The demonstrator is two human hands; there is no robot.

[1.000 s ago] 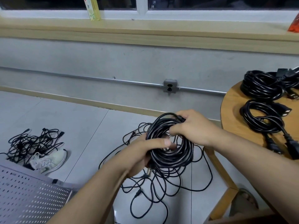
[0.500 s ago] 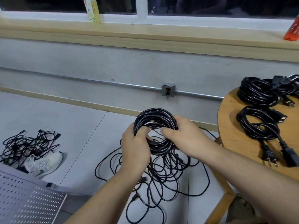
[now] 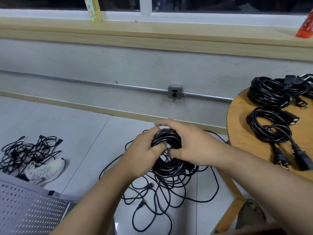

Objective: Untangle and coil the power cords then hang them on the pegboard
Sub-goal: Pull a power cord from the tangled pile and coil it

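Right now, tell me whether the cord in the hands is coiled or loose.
Coiled. The cord forms a tight bundle of loops, gripped by the left hand and the right hand.

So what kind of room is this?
Probably a workroom or utility room: a bare grey wall with a metal socket box on a pipe, a pegboard at the lower left, and coiled power cords on a round wooden table.
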